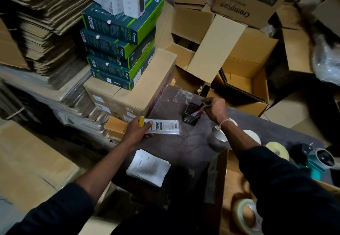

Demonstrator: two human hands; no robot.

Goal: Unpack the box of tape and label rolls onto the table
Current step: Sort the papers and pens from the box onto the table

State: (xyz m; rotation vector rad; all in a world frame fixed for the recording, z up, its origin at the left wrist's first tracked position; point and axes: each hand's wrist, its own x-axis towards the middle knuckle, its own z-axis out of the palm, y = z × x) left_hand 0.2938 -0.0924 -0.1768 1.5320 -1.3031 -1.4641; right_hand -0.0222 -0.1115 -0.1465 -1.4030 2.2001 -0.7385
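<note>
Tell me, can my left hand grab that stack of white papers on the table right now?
Probably not yet: the left hand is holding a clear packet. The papers lie uncovered just below it, so the path itself looks free.

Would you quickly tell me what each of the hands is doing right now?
Left hand: closed on a flat clear packet.
Right hand: pinching a thin pen-like item over the black holder.
</note>
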